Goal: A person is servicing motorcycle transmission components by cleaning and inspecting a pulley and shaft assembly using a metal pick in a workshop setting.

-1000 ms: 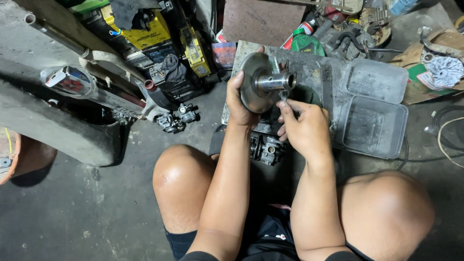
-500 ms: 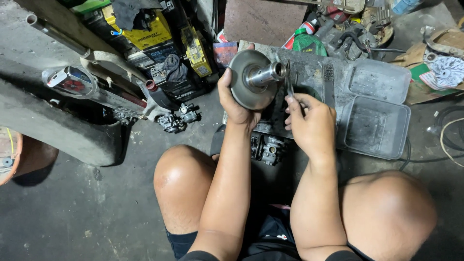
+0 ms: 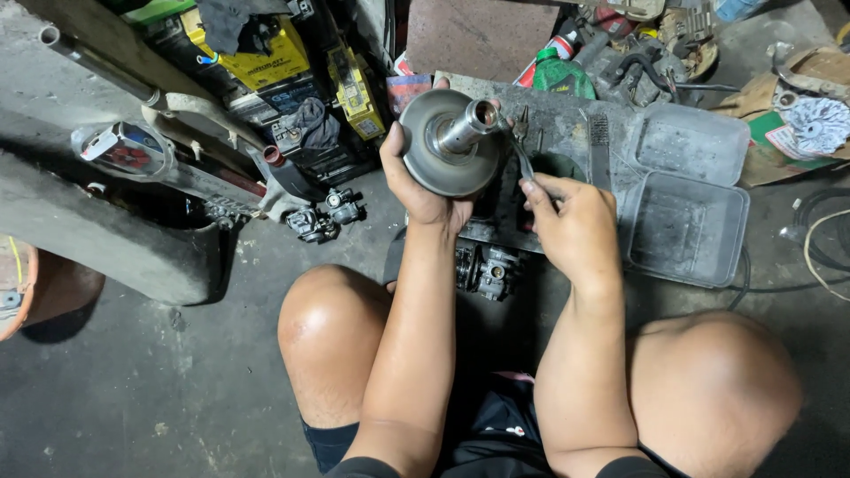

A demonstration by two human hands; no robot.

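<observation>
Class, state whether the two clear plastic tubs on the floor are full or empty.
Empty: both clear plastic tubs show only bare, grimy bottoms.

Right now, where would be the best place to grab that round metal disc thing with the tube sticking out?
Probably by its rim, from behind. The metal disc is wide and flat, and the left hand already cups its back edge that way. The hollow shaft stays free for the thin tool in the right hand.

place: repair workshop | signs: greasy concrete floor [image 3: 177, 381]; carburetors [image 3: 323, 212]; batteries [image 3: 257, 53]

Grimy concrete floor [image 3: 177, 398] carries two clear tubs [image 3: 686, 226] and carburetors [image 3: 323, 214].
</observation>
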